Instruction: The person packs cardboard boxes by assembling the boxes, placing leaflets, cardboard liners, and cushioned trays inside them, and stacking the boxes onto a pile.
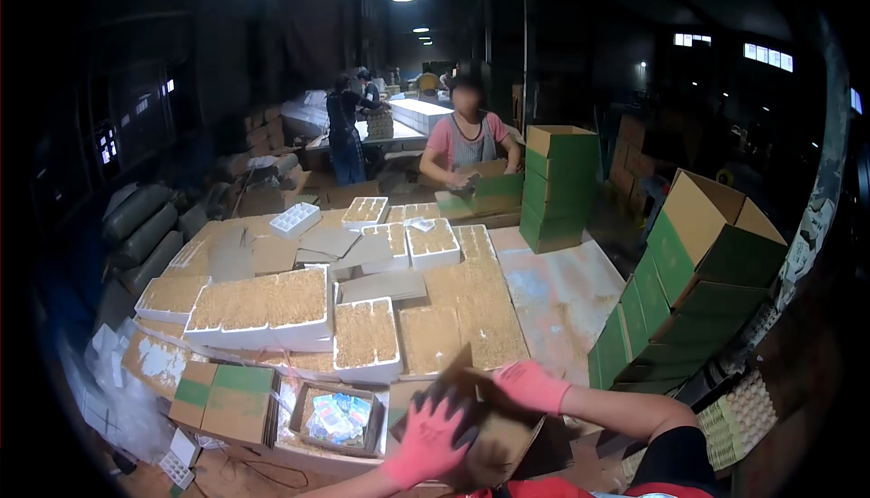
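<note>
A brown cardboard box (503, 439) with raised flaps stands at the table's near edge, low in the view. My left hand (430, 435), in a pink glove with dark fingertips, lies against the box's left side with its fingers spread. On the far right side of the box, my right hand (533, 387), also in a pink glove, has its fingers bent over the upper edge of a flap. Left of the box sits a small open carton (306, 435) holding blue and white packets (339, 415).
White foam trays (367, 339) filled with tan grains cover much of the table. Folded green and brown cartons (237, 407) lie front left. Stacked open boxes (684, 271) stand at right, another stack (560, 190) farther back. Across the table, a co-worker (467, 135) handles a green box.
</note>
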`<state>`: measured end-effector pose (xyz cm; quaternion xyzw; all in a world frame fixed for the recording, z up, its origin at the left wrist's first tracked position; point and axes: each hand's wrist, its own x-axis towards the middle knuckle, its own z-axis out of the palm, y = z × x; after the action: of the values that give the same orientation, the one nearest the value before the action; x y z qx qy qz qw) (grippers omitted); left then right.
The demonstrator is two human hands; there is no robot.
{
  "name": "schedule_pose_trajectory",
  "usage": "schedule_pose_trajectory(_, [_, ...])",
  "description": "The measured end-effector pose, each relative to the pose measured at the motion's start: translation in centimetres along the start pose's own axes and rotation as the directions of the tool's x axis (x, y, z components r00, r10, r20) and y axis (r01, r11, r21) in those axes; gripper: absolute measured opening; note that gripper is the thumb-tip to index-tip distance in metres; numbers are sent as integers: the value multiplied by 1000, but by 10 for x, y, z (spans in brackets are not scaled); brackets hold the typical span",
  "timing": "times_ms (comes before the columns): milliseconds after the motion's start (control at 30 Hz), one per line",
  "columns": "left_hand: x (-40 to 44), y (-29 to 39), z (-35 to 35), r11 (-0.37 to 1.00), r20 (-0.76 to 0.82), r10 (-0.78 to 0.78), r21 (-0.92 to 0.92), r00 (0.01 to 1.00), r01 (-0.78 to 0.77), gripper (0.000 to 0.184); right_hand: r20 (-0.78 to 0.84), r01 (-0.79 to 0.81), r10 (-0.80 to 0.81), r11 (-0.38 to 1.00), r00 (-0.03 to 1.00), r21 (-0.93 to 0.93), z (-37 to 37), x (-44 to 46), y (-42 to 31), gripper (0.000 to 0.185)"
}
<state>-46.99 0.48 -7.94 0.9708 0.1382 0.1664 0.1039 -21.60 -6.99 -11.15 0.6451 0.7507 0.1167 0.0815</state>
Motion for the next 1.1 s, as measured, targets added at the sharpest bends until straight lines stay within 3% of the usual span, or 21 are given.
schedule_pose_trajectory(33, [24,5,18,999,-121,35,-1,992,-35,56,-28,83,-83,996,996,16,2,-1,-17,23])
schedule_pose_trajectory(100, [52,-3,52,996,149,9,91,989,-23,54,110,118,-148,962,983,245,-10,-10,-9,30])
schedule_pose_trajectory(167, [50,-37,109,998,-29,59,-9,998,-59,53,171,-162,87,850,981,501,-45,-36,9,40])
schedule_pose_trajectory(233, [45,-47,127,999,108,39,-19,993,-37,54,-121,-185,232,932,965,312,-26,-48,9,50])
schedule_pose_trajectory(300, [42,-43,150,981,134,115,138,984,-133,55,-313,-158,329,870,891,466,-18,-26,0,54])
schedule_pose_trajectory(367, [51,-56,149,960,424,108,190,899,-205,55,-257,-299,425,860,868,413,13,-2,-16,60])
schedule_pose_trajectory(433, [66,-44,50,856,400,245,339,883,-391,54,-151,-407,561,735,814,543,32,2,-27,62])
schedule_pose_trajectory(500, [73,-35,-35,966,-46,6,258,999,6,61,-135,-496,661,666,738,557,39,0,-31,60])
schedule_pose_trajectory(533, [60,-70,4,974,16,-174,147,985,170,70,-143,-481,701,608,699,631,41,1,-34,59])
schedule_pose_trajectory(567, [62,-53,4,969,296,-72,-206,952,137,76,-135,-463,738,543,661,700,47,5,-35,59])
schedule_pose_trajectory(600, [64,-36,4,821,549,37,-492,835,287,82,-137,-435,773,483,619,760,57,12,-32,58])
schedule_pose_trajectory(633, [56,-19,44,993,457,-49,-77,888,94,85,-247,-311,860,407,446,859,79,16,-30,56])
schedule_pose_trajectory(700, [25,0,86,994,153,90,40,984,-98,82,-243,-306,942,308,232,901,84,1,-22,54])
schedule_pose_trajectory(800, [20,-60,72,994,113,-32,-99,993,43,76,-65,-466,996,86,60,881,116,-41,-73,50])
schedule_pose_trajectory(833, [15,-85,56,947,135,-28,-315,990,70,62,306,-665,948,-175,84,726,175,-44,-97,51])
schedule_pose_trajectory(900, [-20,-138,74,832,39,-228,-510,973,216,48,244,-470,939,-107,241,876,138,-29,-129,52])
schedule_pose_trajectory(967, [-45,-142,74,891,-174,-16,-449,985,-65,54,122,-221,917,-38,380,975,58,-6,-145,54])
schedule_pose_trajectory(1000, [-77,-150,132,906,-173,-63,-423,983,-16,55,90,-295,834,89,544,951,0,-8,-128,53])
schedule_pose_trajectory(1033, [-93,-141,178,648,78,-291,-718,953,256,52,92,-347,716,219,692,912,-45,-9,-106,52])
schedule_pose_trajectory(1067, [-108,-132,223,244,320,-486,-844,814,477,50,-206,-241,498,690,842,682,-35,-8,-98,50])
schedule_pose_trajectory(1100, [-104,-122,201,364,501,-357,-703,789,611,43,-76,-92,163,820,984,565,-36,-9,-92,47])
